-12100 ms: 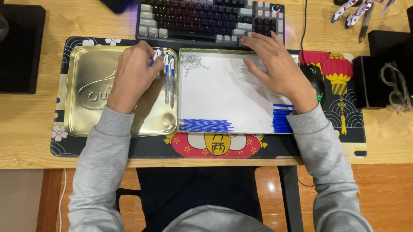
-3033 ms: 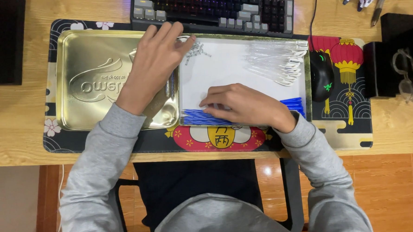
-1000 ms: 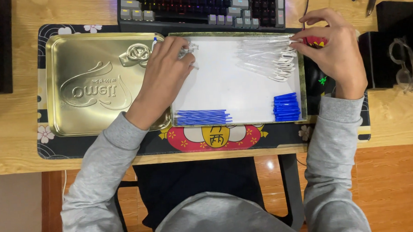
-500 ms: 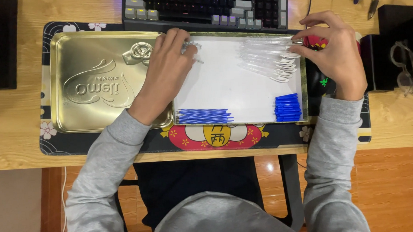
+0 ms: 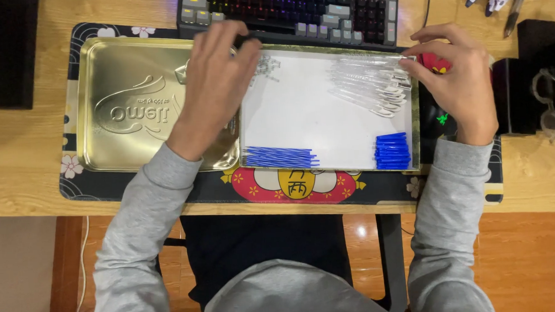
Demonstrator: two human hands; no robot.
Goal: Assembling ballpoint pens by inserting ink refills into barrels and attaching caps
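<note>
Nearest the person, blue pen refills point(image 5: 280, 157) and blue caps point(image 5: 393, 151) lie in a white-lined tray point(image 5: 307, 111). Farther up, the right hand point(image 5: 458, 82) pinches one clear pen barrel point(image 5: 374, 86) by the pile; a nudge could scatter them. The left hand point(image 5: 215, 84) curls over small springs point(image 5: 264, 66); its grasp is hidden.

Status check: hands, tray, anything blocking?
Left hand over small metal bits, grip unclear. Right hand pinching a clear pen barrel at white tray edge. Nothing blocking.

Left hand point(image 5: 215, 84) over gold tin lid point(image 5: 132, 112), right hand point(image 5: 458, 79) pinching clear pen barrels point(image 5: 371, 86), white tray point(image 5: 313, 117)
</note>
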